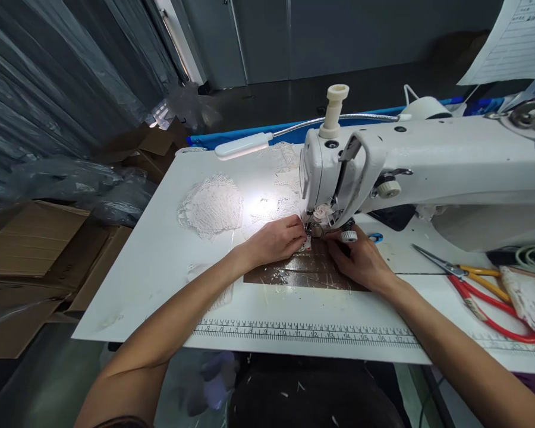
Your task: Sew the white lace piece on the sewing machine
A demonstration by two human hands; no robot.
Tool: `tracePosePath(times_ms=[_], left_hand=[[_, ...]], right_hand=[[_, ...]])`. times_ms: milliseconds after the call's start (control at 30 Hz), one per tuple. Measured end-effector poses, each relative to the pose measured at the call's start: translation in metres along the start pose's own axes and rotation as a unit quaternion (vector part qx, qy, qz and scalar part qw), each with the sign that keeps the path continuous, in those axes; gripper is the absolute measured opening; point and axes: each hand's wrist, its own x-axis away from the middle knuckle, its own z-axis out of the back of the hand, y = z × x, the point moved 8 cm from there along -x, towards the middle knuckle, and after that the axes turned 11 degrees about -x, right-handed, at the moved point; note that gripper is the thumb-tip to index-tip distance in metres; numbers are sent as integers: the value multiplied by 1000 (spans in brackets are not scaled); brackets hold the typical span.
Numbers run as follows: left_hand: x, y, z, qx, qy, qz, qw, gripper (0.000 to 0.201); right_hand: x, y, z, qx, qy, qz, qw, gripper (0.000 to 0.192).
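Observation:
My left hand [280, 239] is closed, its fingertips pinched at the edge of a small pale patterned piece of fabric [307, 244] by the needle of a white sewing machine [396, 154]. On the other side of the needle, my right hand [361, 261] has its fingers curled in under the machine head. Its fingertips are partly hidden, and what they grip cannot be made out. Both hands rest over a brown shiny plate [303, 270] on the table. Behind my left hand lie a stack of white lace pieces [211, 205] and more lace [271, 205] under the light.
Red-handled scissors [485, 306] and a yellow-handled pair [484, 279] lie to the right beside patterned cloth [528, 300]. A ruler strip [303, 334] runs along the front of the white table [147, 285]. A lamp [243, 146] reaches over the back; cardboard boxes [35, 241] stand left.

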Motion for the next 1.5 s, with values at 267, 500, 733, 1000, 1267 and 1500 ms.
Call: tracePosePath(times_ms=[267,500,733,1000,1267,1500], left_hand=[[2,3,-2,-81,-2,-38,996,27],[3,9,-16,-159,1,-71,985,32],[6,11,-9,-124,-17,-77,989,26],[10,9,-3,-51,2,-81,995,20],[11,17,-5,-123,11,-120,985,24],[14,20,-4,-148,40,-139,978,23]], right_hand=[[0,4,-1,9,-6,-2,1000,26],[-1,-9,-8,37,-51,6,998,30],[-1,-18,-17,39,-67,22,997,37],[3,-17,-22,36,-68,62,995,37],[3,-21,-22,35,-58,85,994,35],[4,-10,-7,-88,0,9,996,33]])
